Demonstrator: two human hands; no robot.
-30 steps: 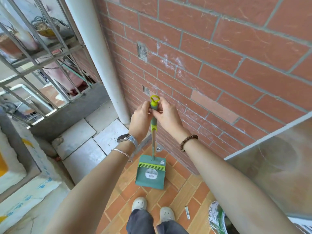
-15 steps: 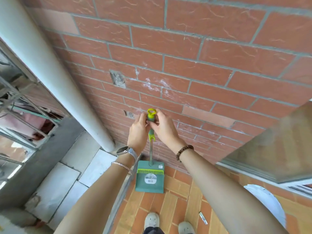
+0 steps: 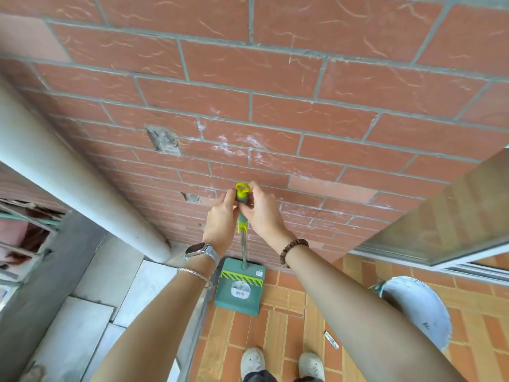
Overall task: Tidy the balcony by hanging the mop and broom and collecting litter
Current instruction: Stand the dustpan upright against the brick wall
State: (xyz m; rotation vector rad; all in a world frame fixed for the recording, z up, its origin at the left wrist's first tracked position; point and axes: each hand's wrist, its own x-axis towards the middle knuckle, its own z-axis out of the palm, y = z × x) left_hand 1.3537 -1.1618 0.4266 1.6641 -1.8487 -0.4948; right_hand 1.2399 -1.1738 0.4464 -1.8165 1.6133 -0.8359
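Head | left hand (image 3: 220, 224), right hand (image 3: 261, 213) grip one dustpan (image 3: 239, 288) | one litter scrap (image 3: 331, 339)

Brick wall (image 3: 275, 78), white pipe (image 3: 68, 177) at left, orange-tiled floor (image 3: 275, 326).

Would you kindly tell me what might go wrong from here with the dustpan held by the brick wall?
No hook shows on the brick wall near the yellow loop; hanging may miss, and the dustpan might fall.
The left hand and right hand hold only the handle's top, so the pan may swing.
The wrapper near the right shoe may get trodden on.
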